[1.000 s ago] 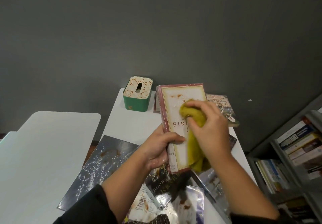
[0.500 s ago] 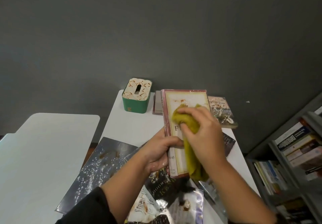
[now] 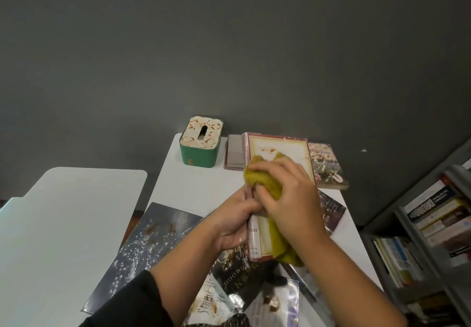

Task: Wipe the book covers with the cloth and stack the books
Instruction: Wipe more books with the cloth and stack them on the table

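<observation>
A cream-covered book with a red border (image 3: 283, 148) is held up above the white table (image 3: 193, 186). My left hand (image 3: 235, 221) grips its spine on the left side. Pressed against the cover is an olive-yellow cloth (image 3: 265, 179), bunched in my right hand (image 3: 290, 196), with a tail of it hanging past the book's lower edge. Most of the cover is hidden by that hand. Several other books lie flat on the table below, among them a large dark speckled one (image 3: 142, 247) and a dark one with gold lettering (image 3: 237, 275).
A green tissue box (image 3: 200, 153) stands at the table's far left corner. Beside it lie a closed book showing its page edges (image 3: 234, 154) and a floral-covered book (image 3: 327, 166). A second white table (image 3: 63, 224) is on the left, a grey bookshelf (image 3: 438, 237) on the right.
My right hand has slid the cloth to the left across the cover, toward the spine and my left hand. The held book has shifted slightly right and away from me.
</observation>
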{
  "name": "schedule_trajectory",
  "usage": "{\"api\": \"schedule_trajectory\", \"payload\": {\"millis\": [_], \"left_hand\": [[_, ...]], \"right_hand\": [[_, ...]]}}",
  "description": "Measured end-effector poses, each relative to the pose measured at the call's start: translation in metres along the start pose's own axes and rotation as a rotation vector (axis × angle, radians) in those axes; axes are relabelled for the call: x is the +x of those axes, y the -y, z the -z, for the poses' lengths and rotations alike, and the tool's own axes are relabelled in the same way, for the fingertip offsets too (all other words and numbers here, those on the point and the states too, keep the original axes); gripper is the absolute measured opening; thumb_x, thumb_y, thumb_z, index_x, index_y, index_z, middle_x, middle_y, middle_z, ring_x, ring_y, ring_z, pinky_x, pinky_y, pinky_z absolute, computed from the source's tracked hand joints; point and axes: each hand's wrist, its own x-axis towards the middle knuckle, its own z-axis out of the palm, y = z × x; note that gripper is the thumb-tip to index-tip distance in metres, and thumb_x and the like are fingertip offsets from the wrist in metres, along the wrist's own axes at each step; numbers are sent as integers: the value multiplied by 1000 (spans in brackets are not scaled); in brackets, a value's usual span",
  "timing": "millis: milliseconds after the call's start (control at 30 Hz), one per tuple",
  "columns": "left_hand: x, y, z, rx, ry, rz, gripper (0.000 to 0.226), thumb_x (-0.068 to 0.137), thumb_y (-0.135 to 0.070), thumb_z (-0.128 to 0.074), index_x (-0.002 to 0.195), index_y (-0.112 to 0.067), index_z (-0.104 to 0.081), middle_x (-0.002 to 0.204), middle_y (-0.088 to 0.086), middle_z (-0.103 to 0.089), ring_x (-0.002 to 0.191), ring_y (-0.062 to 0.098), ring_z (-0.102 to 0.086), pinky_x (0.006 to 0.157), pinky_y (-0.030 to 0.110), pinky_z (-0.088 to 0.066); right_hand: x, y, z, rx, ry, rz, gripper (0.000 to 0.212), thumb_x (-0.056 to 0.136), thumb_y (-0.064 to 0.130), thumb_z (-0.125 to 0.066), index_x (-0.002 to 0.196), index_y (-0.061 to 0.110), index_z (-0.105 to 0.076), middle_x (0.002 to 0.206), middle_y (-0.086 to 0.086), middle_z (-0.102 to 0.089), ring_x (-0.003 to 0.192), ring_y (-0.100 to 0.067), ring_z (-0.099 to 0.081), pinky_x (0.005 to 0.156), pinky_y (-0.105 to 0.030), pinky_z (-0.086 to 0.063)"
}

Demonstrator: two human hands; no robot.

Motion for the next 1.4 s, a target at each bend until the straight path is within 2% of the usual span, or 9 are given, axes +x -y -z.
{"api": "schedule_trajectory", "payload": {"millis": [200, 467, 600, 700, 867, 1067, 1200, 1300, 1400], "left_hand": [[0, 4, -1, 122, -2, 55, 62, 67, 12, -56, 127, 3, -46, 107, 32, -58, 97, 44, -61, 92, 59, -48], [-5, 2, 8, 9, 1, -2, 46, 77, 7, -54, 122, -4, -52, 103, 25, -60, 98, 36, -61, 87, 45, -52], [-3, -4, 3, 77, 21, 25, 57, 70, 11, -53, 126, -3, -49, 114, 29, -60, 103, 42, -61, 91, 55, -48], [-4, -4, 4, 78, 42, 46, 57, 72, 10, -53, 126, -7, -50, 124, 24, -60, 114, 41, -58, 93, 54, -48], [-5, 5, 8, 100, 26, 81, 59, 70, 9, -55, 127, -6, -48, 125, 25, -59, 115, 41, -58, 94, 55, -48], [-6, 4, 7, 22, 15, 51, 44, 78, 20, -47, 113, -5, -55, 97, 24, -66, 89, 36, -67, 80, 45, -57], [-4, 5, 14, 55, 23, 63, 61, 71, 12, -56, 129, -5, -45, 123, 27, -59, 110, 42, -60, 94, 56, -48], [-6, 9, 21, 61, 39, 87, 67, 73, 10, -55, 136, -7, -38, 129, 25, -57, 119, 41, -55, 94, 58, -46], [-8, 11, 24, 90, 46, 103, 66, 73, 9, -57, 134, -6, -39, 128, 26, -57, 118, 41, -56, 94, 57, -47]], "right_hand": [[33, -6, -2, -74, -62, -8, 26, 84, 14, -62, 107, 25, -65, 101, 7, -52, 95, -15, -49, 69, -8, -31], [-15, -4, -11, -77, 7, 106, 28, 81, 22, -55, 107, 26, -66, 101, 9, -55, 94, -9, -49, 72, -12, -36], [21, -17, -1, -92, -107, 27, 26, 83, 13, -63, 107, 22, -66, 102, 5, -54, 91, -14, -49, 68, -9, -30], [46, -40, 8, -127, -211, -111, 21, 86, 15, -60, 105, 21, -66, 104, 2, -52, 94, -21, -52, 62, -19, -32], [39, -41, 4, -149, -264, -239, 21, 85, 13, -61, 104, 19, -65, 101, 3, -46, 92, -20, -52, 64, -20, -28], [12, 6, -23, -81, -75, 89, 34, 79, 13, -67, 112, 20, -64, 104, 2, -54, 91, -11, -52, 72, -18, -43], [41, -30, -13, -105, -205, -69, 24, 84, 17, -63, 108, 23, -64, 105, 1, -51, 90, -18, -53, 64, -20, -37], [54, -62, -4, -146, -250, -289, 18, 89, 19, -59, 106, 22, -62, 107, -2, -50, 88, -24, -56, 63, -23, -35], [45, -57, -10, -182, -251, -332, 19, 87, 18, -59, 106, 20, -62, 108, -3, -49, 91, -22, -53, 63, -19, -28]]}}
